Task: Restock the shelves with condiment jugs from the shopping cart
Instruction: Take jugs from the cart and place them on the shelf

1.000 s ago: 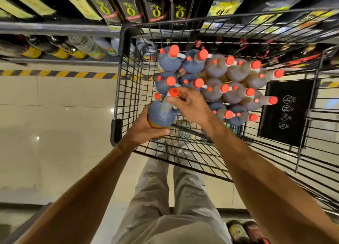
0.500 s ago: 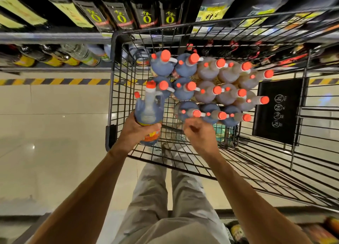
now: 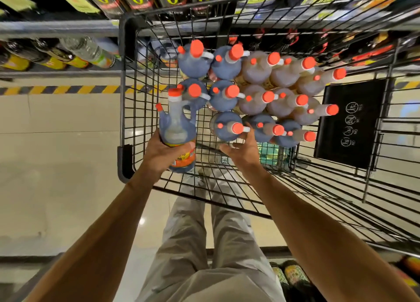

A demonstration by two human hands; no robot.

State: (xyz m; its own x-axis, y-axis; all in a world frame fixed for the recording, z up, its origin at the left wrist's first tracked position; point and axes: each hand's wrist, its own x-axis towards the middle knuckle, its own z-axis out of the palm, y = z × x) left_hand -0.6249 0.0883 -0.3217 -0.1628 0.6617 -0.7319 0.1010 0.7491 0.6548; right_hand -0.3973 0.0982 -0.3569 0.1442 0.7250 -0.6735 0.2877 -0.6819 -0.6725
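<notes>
The fingers (image 3: 185, 147) of the left hand (image 3: 160, 153) are curled round the lower body of a dark condiment jug (image 3: 177, 124), with the thumb across its orange label. The hand holds this jug upright over the near left corner of the shopping cart (image 3: 122, 86), inside the wire walls. The jug has one big orange cap (image 3: 174, 92) on top and one small cap on the side spout. In the view its top overlaps the jug behind it, so I cannot tell if the two touch.

The fingers (image 3: 249, 131) of the right hand (image 3: 244, 151) are spread and released. One finger lies along the neck of the nearest dark jug in the cart (image 3: 226, 125), and the others are at its near side. They touch this jug but do not close round it.

Behind these two, the other jugs stand tight together in rows in the basket, all with orange caps. The dark jugs (image 3: 195, 63) are on the left and along the near row, and the paler amber jugs (image 3: 256, 67) fill the middle and the right. A black panel with white signs (image 3: 350, 124) hangs on the right side of the cart.

Beyond the cart runs a grey shelf (image 3: 56, 29) with bottles (image 3: 88, 52) under it. A yellow and black stripe (image 3: 68, 89) crosses the pale floor (image 3: 56, 154). Below the arms are the person's light trousers (image 3: 193, 245).
</notes>
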